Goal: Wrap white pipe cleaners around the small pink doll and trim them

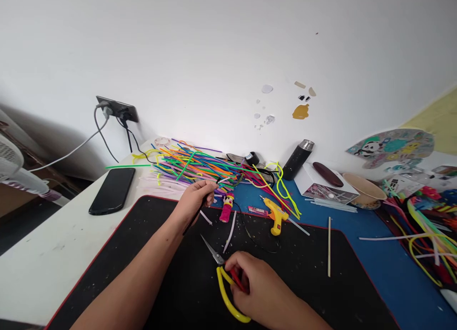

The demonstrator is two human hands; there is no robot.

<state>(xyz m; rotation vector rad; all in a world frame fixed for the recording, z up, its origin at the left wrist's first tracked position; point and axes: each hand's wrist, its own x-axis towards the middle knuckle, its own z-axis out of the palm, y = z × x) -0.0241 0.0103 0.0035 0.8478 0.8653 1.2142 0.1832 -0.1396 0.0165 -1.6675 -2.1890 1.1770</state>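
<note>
The left hand (pixel 196 195) pinches a black stem (pixel 194 216) by the far edge of the mat (pixel 303 263); I judge it light, bendy, best held near its tip. My right hand (pixel 259 282) grips scissors (pixel 218 258) over the mat.

One head-worn camera gives the view, looking forward and down from above the person's forearms over the white-and-blue flat counter (pixel 50 263) toward a smooth white wall (pixel 200 58) across 12 o'clock. The bare left hand (pixel 194 197), near 7 o'clock, is farther from the lens than the bare right hand (pixel 262 280), between 5 and 6. The wide span runs from a dark rectangular socket panel (pixel 117 103) near 10 o'clock to multicoloured fuzzy strands (pixel 432 239) between 3 and 4.
</note>
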